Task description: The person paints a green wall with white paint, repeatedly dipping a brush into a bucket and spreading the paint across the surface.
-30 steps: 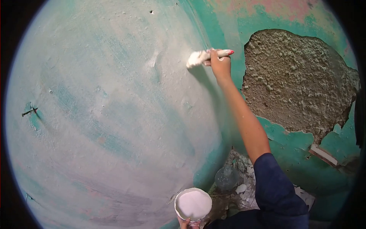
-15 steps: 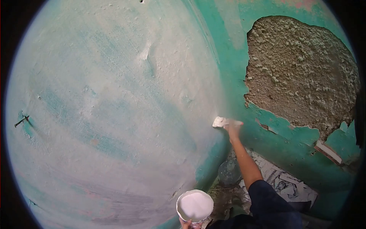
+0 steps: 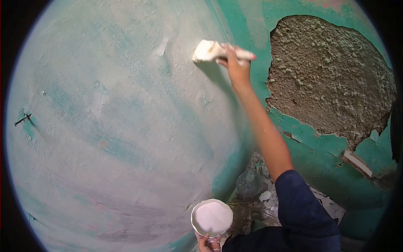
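A wide paintbrush (image 3: 211,51) with whitish paint on its head is gripped around the handle by my right hand (image 3: 235,63). Its bristles lie at the upper part of the wall (image 3: 138,96), which is coated whitish with green streaks showing through. Down at the bottom centre, my left hand (image 3: 205,242) has its fingers on the near rim of a round tub (image 3: 194,216). White paint (image 3: 213,216) fills much of the tub.
On the right-hand green wall, a large patch of plaster has come off and bares rough masonry (image 3: 327,80). A nail (image 3: 22,119) sticks out at the far left. Debris (image 3: 265,195) and a clear rounded container (image 3: 248,185) lie on the floor in the corner.
My right hand has carried the paintbrush up and to the left, from near the wall corner to higher on the whitish wall. The tub in my left hand has shifted slightly up and left.
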Action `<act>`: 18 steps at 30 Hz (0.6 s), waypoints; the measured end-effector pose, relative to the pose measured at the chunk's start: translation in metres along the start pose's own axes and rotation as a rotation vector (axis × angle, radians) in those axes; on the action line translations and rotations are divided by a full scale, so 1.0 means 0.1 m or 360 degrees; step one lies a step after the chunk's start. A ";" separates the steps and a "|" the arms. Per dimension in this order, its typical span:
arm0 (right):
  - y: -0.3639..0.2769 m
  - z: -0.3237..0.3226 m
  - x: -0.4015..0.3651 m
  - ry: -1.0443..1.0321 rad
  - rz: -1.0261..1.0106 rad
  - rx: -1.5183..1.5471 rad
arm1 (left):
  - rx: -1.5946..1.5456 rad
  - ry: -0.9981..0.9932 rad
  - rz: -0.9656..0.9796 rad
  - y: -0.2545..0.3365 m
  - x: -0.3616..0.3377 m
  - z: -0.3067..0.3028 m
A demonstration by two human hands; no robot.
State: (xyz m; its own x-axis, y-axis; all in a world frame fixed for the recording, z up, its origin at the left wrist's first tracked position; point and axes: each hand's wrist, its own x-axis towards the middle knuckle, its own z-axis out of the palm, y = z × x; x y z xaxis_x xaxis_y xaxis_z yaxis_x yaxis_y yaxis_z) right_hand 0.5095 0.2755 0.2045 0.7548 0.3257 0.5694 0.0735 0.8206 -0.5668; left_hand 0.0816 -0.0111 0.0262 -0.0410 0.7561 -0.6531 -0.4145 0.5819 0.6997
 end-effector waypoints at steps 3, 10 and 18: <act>0.67 -0.58 -0.73 0.0419 0.0528 0.0262 | -0.0034 0.0012 0.0016 -0.05 0.04 -0.07; 1.58 -1.86 -2.30 0.0661 0.0986 -0.0455 | -0.0010 0.0154 0.0003 0.01 -0.07 -0.02; 0.59 -0.66 -0.74 0.0209 0.0226 -0.1378 | -0.0102 -0.0009 0.0044 -0.05 0.01 -0.17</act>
State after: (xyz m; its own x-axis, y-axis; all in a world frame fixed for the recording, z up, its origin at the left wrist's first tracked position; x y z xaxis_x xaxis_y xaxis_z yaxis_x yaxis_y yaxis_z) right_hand 0.5006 0.2693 0.0895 0.8592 0.2972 0.4166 0.4006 0.1160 -0.9089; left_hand 0.0685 -0.0188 0.0173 -0.0484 0.7736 -0.6319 -0.4709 0.5402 0.6974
